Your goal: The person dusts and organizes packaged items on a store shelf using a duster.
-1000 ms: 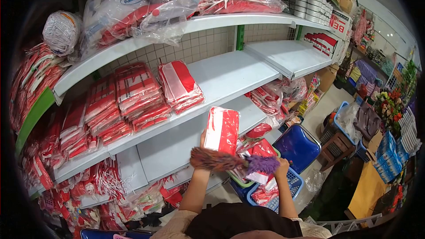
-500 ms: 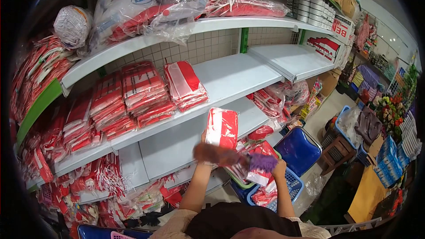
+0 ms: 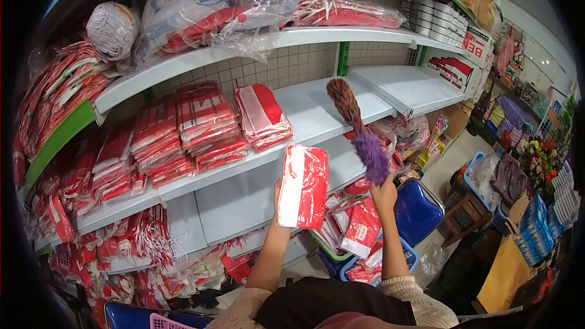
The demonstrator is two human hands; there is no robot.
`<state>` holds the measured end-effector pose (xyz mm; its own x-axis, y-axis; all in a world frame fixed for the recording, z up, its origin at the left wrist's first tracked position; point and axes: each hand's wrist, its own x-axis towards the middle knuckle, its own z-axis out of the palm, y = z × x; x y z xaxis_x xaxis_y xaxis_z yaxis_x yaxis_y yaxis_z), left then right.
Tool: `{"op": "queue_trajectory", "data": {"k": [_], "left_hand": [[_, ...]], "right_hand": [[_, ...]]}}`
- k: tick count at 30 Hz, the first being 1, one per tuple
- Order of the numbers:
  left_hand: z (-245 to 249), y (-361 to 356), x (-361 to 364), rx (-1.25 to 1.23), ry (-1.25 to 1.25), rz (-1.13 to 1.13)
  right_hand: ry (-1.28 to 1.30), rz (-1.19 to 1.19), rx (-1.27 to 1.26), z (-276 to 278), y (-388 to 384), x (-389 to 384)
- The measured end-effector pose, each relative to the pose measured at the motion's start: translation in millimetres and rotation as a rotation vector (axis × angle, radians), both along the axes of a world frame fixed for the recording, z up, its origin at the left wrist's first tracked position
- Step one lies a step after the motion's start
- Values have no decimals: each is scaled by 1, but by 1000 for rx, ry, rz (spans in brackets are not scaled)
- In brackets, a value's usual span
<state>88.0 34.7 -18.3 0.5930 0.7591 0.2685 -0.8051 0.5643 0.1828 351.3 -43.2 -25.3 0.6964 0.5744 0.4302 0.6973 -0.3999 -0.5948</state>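
Note:
A plastic-wrapped packet of folded red and white cloth (image 3: 311,186) is upright in my left hand (image 3: 278,195). Most of that hand's fingers are hidden behind the packet. My right hand (image 3: 384,196) grips a fluffy duster (image 3: 372,152), purple near the hand and brown towards its tip. The duster slants up to the left in front of the middle shelf (image 3: 304,106). Left of it, stacks of similar red and white packets (image 3: 204,119) lie on that shelf, with a smaller stack (image 3: 262,116) at their right end.
Clear bags (image 3: 213,12) and a ball of white string (image 3: 113,30) sit on the upper shelf. Below my hands, a blue basket (image 3: 409,261) holds more packets. A blue stool seat (image 3: 418,210) stands to the right, and cartons (image 3: 454,70) sit at the shelf's far end.
My right hand has swung the duster from low across my left forearm up to the right, its tip now over the middle shelf. My left hand still holds the packet.

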Motion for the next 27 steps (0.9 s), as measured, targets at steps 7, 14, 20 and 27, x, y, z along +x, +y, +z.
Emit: {"op": "queue_trajectory", "data": {"k": [7, 14, 20, 27], "left_hand": [[-6, -1, -1, -76, 7, 47], [-13, 5, 6, -93, 60, 113], [-13, 2, 3, -105, 31, 115], [-27, 3, 11, -63, 2, 116]], "right_hand": [[-368, 195, -38, 78, 77, -9], [-380, 346, -108, 84, 147, 4], [-704, 98, 273, 115, 83, -51], [610, 745, 246, 29, 42, -89]]}}
